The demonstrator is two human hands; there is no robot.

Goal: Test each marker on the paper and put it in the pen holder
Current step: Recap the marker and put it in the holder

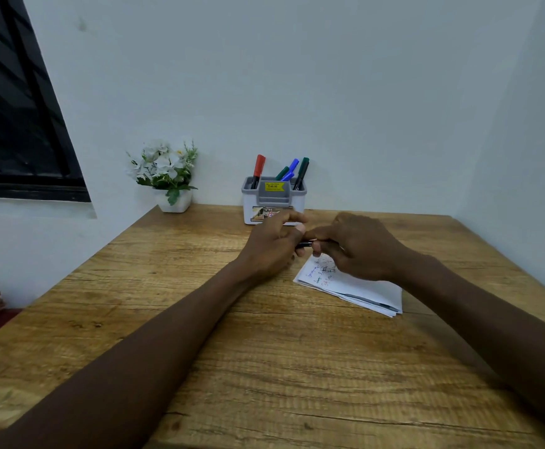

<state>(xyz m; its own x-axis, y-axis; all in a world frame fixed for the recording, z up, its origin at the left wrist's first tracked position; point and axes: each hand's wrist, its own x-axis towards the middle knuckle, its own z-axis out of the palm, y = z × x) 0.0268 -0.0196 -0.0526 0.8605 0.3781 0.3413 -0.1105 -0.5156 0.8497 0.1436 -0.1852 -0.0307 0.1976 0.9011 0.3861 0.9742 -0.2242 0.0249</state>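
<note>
Pinching a dark marker over the scribbled paper near the tabletop far edge, left grip and right grip are probably working its cap, on or off unclear, next move likely calling for the pen holder just behind.

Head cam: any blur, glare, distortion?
Head view: soft even light, no glare on the wooden table; wide-angle distortion slants the window frame; left hand and right hand, both holding the marker, look slightly motion-blurred; scribbles on the paper too soft to read.
</note>
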